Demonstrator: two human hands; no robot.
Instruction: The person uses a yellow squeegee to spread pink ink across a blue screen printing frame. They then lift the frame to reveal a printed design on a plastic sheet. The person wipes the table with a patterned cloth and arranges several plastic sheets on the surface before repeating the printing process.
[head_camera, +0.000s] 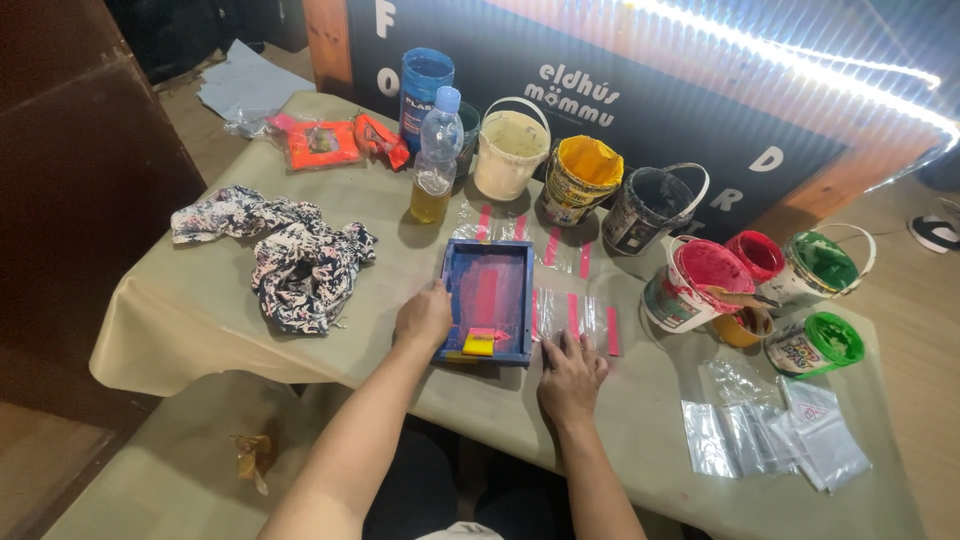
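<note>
A small blue-framed printing screen (487, 297) smeared with pink ink lies flat on the table. A yellow squeegee (478, 342) rests inside its near edge. My left hand (423, 318) grips the frame's left side. My right hand (570, 375) lies flat, fingers spread, on the table just right of the frame, pressing on clear plastic bags with pink stripes (575, 312). More striped bags (500, 222) lie beyond the frame.
Open paint buckets line the back: cream (510, 152), yellow (582, 175), black (651, 208), pink (700, 283), red (756, 256), two green (820, 265). A plastic bottle (437, 155), a patterned rag (290, 255), and a pile of clear bags (770, 430) lie around.
</note>
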